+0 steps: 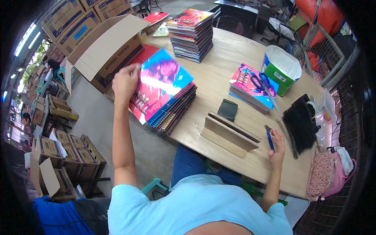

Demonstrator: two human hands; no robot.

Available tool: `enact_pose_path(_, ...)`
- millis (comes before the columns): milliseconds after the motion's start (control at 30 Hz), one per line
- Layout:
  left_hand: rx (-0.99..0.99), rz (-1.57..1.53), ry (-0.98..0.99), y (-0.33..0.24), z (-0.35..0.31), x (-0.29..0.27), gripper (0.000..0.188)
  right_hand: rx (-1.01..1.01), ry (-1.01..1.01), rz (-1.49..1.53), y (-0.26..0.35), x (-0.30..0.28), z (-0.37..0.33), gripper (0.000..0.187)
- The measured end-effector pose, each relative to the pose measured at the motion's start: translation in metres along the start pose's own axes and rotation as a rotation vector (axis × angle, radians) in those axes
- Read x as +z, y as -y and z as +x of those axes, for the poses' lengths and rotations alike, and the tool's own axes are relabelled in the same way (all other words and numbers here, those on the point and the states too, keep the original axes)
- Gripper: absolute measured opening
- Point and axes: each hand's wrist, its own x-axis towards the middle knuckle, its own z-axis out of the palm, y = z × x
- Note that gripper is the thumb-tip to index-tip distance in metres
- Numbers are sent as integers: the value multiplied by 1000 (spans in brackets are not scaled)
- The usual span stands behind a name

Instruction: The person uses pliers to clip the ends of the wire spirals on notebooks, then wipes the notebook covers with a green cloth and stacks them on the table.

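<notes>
My left hand (126,83) grips the left edge of a spiral notebook (161,84) with a pink and blue illustrated cover. The notebook lies tilted over a stack of coil-bound notebooks (172,111) at the table's near left. On the right, my right hand (277,144) rests by a pair of blue-handled pliers (270,138). Its fingers are apart and slightly curled, close beside the handles; whether they touch is hard to tell. Just left of the pliers stands a wooden grooved stand (231,133), with a dark green pad (228,109) behind it.
Scissors (263,87) lie on a pile of covers (250,94). Behind are a green and white box (282,70) and a tall notebook stack (191,35). Black binding coils (299,125) lie right. An open carton (109,51) stands left; a pink pouch (323,176) sits at the right corner.
</notes>
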Motion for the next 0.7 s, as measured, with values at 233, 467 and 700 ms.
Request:
enact_pose_path(233, -73, 113, 165, 18, -28, 37, 29, 125, 144, 23, 19, 42, 16, 60)
enact_pose_path(467, 330, -969, 162, -148, -115, 0, 38, 101, 100, -132, 18, 10, 74, 40)
enact_pose_path(700, 318, -307, 670, -239, -4, 266, 72, 256, -80, -467, -36, 24, 136, 39)
